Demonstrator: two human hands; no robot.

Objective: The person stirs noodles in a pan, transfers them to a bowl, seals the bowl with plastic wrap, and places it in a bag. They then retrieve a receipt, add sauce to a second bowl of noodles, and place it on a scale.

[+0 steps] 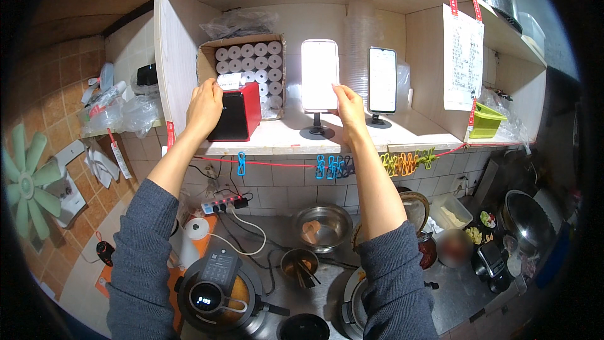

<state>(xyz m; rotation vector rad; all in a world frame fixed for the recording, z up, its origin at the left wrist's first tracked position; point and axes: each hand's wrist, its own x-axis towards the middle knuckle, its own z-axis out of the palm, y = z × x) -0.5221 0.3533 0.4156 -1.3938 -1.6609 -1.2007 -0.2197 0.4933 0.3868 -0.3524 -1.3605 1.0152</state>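
At the top of a red and black box-shaped device (236, 112), probably a receipt printer, my left hand (205, 104) has its fingers on a slip of printed paper (230, 81). My right hand (350, 106) touches the lower right edge of a smartphone with a bright white screen (320, 75), which stands upright on a round-based holder (317, 132). Just right of that hand, a second smartphone (382, 80) stands on its own holder. Behind the device, a cardboard box (206, 63) holds several white paper rolls (260, 62). Whether the left fingers grip the slip firmly is hard to tell.
Coloured clips (408, 164) hang on a red cord below the wooden shelf (283, 148). Under it are a round electric cooker (219, 293), a steel bowl (323, 228), a small pot with utensils (300, 268) and a power strip (222, 204) with cables. A green fan (27, 186) stands left.
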